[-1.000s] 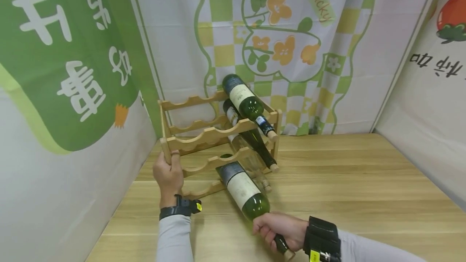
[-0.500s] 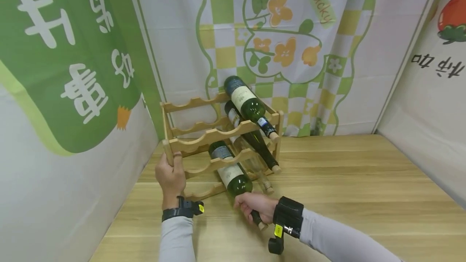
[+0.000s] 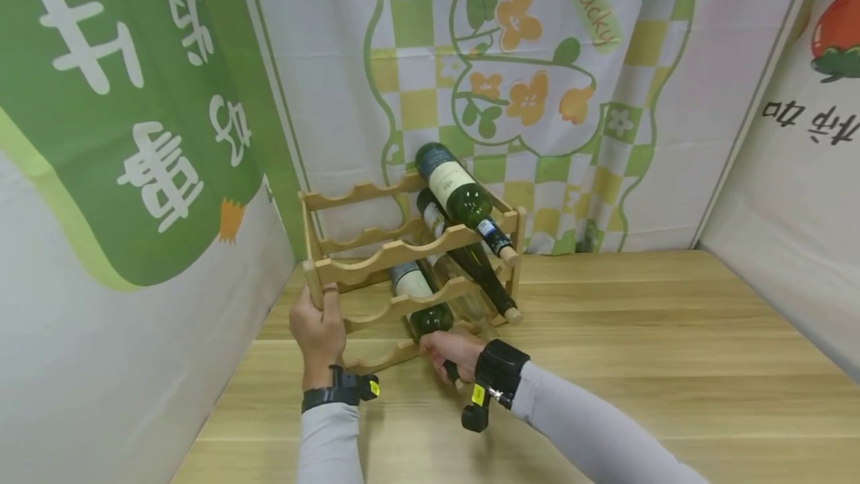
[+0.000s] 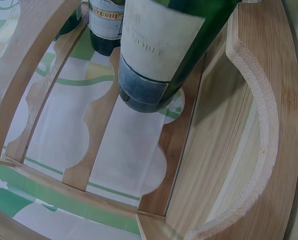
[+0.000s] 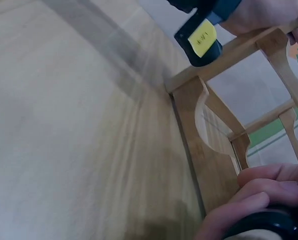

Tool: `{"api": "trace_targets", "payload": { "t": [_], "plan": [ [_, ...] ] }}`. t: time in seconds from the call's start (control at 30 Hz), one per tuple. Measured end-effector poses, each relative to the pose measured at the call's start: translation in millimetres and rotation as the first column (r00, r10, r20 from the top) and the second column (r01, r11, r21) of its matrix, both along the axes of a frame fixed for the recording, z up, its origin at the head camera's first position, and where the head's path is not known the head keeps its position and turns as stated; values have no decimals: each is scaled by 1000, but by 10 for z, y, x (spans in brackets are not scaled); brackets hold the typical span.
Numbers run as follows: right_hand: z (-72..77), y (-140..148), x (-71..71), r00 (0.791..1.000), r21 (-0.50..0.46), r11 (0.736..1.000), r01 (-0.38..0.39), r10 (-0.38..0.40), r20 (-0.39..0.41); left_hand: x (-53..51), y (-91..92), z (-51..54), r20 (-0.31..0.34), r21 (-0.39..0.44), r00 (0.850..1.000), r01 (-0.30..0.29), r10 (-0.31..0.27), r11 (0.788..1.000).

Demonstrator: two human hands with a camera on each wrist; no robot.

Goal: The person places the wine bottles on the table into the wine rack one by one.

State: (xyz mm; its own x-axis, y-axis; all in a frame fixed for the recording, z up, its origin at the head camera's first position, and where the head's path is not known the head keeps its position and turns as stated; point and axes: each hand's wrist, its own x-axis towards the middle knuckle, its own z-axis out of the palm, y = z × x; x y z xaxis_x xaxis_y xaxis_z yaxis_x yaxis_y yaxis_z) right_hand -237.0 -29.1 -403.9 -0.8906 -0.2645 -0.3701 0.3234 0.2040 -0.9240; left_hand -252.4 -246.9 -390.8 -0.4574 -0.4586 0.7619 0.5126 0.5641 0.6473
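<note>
A wooden wine rack [image 3: 396, 252] stands on the table, with wavy rails on three levels. My left hand [image 3: 319, 327] grips its front left post; the same hand shows at the top of the right wrist view. My right hand [image 3: 453, 353] holds a green wine bottle [image 3: 413, 284] by its neck, fingers curled round it. This bottle lies base-first inside the lowest level, its pale label [image 4: 159, 37] close up in the left wrist view. Its corked end [image 5: 261, 232] pokes out of my right fist. Whether the bottle rests on the rails cannot be told.
On the rack's right side lie a green bottle [image 3: 452, 181] on top, a dark bottle [image 3: 480, 275] in the middle level and a clear bottle [image 3: 470, 301] low down, partly behind my right hand. A printed curtain [image 3: 416, 73] hangs behind the table [image 3: 638, 349].
My right hand has moved forward and left, pushing the green bottle deeper into the rack's lowest level. The left hand keeps its grip on the post.
</note>
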Motion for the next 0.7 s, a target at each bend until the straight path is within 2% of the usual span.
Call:
{"api": "trace_targets", "payload": {
  "t": [0.17,0.43,0.6,0.7],
  "plan": [
    [-7,-98,-79,1000,-7,1000,0,0,3,0,-4,-1,-6,-1,1000,3,-3,1000],
    [19,-178,-159,996,61,998,28,-23,-81,0,2,-9,-11,-2,1000,0,0,1000],
    [52,-199,-206,996,74,997,14,-7,-94,-2,-3,0,-20,-10,1000,1,-1,1000],
    [55,-217,-235,995,75,997,31,-23,-98,-4,-3,-2,-19,-10,1000,0,0,1000]
  ]
}}
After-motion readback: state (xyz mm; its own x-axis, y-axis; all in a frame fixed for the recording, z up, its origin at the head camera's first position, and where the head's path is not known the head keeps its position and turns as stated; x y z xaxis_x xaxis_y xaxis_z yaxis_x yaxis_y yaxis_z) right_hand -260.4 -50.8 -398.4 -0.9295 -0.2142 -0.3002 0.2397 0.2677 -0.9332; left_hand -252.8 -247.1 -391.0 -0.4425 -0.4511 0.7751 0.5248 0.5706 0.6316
